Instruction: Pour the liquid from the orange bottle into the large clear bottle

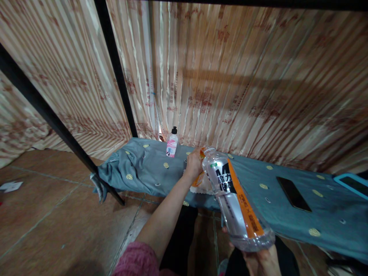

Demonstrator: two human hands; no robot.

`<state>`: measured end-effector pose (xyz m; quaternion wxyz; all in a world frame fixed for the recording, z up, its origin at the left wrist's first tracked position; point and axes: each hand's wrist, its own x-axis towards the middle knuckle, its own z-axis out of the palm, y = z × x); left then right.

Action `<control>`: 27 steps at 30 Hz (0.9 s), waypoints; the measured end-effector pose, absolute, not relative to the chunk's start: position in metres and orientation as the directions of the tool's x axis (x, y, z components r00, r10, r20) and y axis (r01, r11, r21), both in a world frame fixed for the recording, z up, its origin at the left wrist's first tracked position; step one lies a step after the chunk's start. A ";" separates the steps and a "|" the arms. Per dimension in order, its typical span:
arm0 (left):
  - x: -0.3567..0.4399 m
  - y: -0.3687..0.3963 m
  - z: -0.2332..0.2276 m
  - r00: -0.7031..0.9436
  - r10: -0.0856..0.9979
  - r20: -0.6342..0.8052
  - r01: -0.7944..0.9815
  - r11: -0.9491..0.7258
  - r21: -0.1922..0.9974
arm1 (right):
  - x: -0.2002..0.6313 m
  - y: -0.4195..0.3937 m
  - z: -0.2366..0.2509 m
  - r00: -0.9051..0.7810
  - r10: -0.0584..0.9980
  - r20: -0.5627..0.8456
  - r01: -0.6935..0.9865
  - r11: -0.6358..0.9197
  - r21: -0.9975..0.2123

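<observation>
The left forearm stretches out bare toward the bottle, the left hand curling its fingers in at the bottle's neck! And the right hand cups the bottle's base from below, partly hidden.

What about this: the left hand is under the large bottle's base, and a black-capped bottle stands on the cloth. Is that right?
No: the head view shows the right hand under the base of the large bottle. The black-capped bottle does stand on the cloth.

Crinkled magenta sleeve, short of wrist; black legwear; bare hands.
</observation>
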<state>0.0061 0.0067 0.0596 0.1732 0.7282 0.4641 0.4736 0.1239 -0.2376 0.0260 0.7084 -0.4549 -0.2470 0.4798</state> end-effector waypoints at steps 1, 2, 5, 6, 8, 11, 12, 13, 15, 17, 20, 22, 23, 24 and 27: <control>0.006 0.007 0.060 0.125 0.837 0.533 0.510 -0.515 0.689 | 0.124 -0.238 0.025 0.423 0.902 -0.084 -0.453 0.131 -0.882; 0.006 0.007 0.059 0.126 0.835 0.536 0.510 -0.518 0.687 | 0.124 -0.237 0.023 0.429 0.900 -0.081 -0.452 0.136 -0.882; 0.007 0.007 0.059 0.117 0.839 0.531 0.513 -0.509 0.691 | 0.124 -0.237 0.022 0.446 0.892 -0.076 -0.451 0.151 -0.880; 0.007 0.007 0.059 0.114 0.841 0.529 0.512 -0.506 0.694 | 0.123 -0.237 0.022 0.447 0.891 -0.073 -0.451 0.155 -0.879; 0.007 0.007 0.059 0.117 0.838 0.532 0.502 -0.512 0.697 | 0.123 -0.236 0.024 0.445 0.893 -0.067 -0.448 0.157 -0.880; 0.007 0.007 0.059 0.125 0.829 0.545 0.479 -0.532 0.698 | 0.122 -0.235 0.027 0.422 0.904 -0.063 -0.444 0.146 -0.884; 0.007 0.007 0.059 0.125 0.826 0.549 0.475 -0.536 0.698 | 0.122 -0.235 0.028 0.416 0.907 -0.067 -0.447 0.140 -0.884; 0.007 0.007 0.059 0.123 0.824 0.553 0.473 -0.538 0.698 | 0.121 -0.235 0.029 0.415 0.907 -0.072 -0.450 0.136 -0.883; 0.007 0.007 0.058 0.120 0.820 0.559 0.469 -0.544 0.696 | 0.120 -0.236 0.030 0.428 0.900 -0.084 -0.461 0.137 -0.877; 0.007 0.008 0.057 0.122 0.820 0.559 0.472 -0.543 0.694 | 0.120 -0.237 0.030 0.441 0.893 -0.090 -0.464 0.141 -0.875; 0.007 0.008 0.057 0.122 0.829 0.546 0.489 -0.528 0.694 | 0.121 -0.238 0.028 0.427 0.901 -0.077 -0.430 0.127 -0.894; 0.007 0.007 0.058 0.117 0.836 0.536 0.500 -0.516 0.696 | 0.122 -0.238 0.026 0.411 0.909 -0.064 -0.405 0.120 -0.906; 0.007 0.007 0.058 0.113 0.839 0.532 0.503 -0.510 0.698 | 0.123 -0.238 0.026 0.408 0.911 -0.065 -0.402 0.116 -0.908; 0.007 0.007 0.059 0.111 0.842 0.527 0.506 -0.505 0.700 | 0.123 -0.237 0.026 0.408 0.910 -0.071 -0.405 0.111 -0.907; 0.007 0.007 0.059 0.112 0.841 0.529 0.503 -0.507 0.700 | 0.124 -0.237 0.027 0.399 0.914 -0.080 -0.420 0.104 -0.902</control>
